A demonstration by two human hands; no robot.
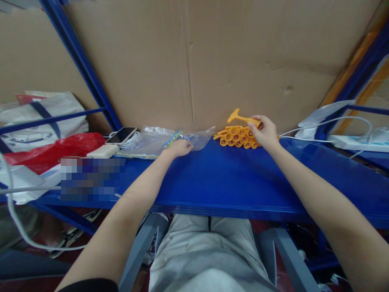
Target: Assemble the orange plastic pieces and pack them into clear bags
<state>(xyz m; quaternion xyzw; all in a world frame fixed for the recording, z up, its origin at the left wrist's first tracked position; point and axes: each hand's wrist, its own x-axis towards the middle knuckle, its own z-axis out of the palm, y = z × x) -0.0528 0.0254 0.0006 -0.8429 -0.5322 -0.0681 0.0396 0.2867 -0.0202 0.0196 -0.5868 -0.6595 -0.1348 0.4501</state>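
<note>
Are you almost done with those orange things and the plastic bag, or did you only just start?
It looks like an early stage. Nothing orange shows inside the clear plastic bags yet. The right hand holds one orange piece above the orange pile, and the left hand rests on the bags. The whole pile remains on the blue shelf.

Blue metal bench (231,182) spans the view; brown cardboard sheet (212,56) stands behind it at 12 o'clock. Stack of orange plastic tubular pieces (238,138) on the bench at 1 o'clock, against the cardboard; right hand (266,132) on the stack, holding one orange plastic piece (241,117) above it. Clear plastic bag (158,140) at 11 o'clock, left hand (179,148) on its near edge. Smartphone (120,135) and white power bank (103,151) at 10 o'clock, left of the bag. White power strip (355,142) at 3 o'clock.
</note>
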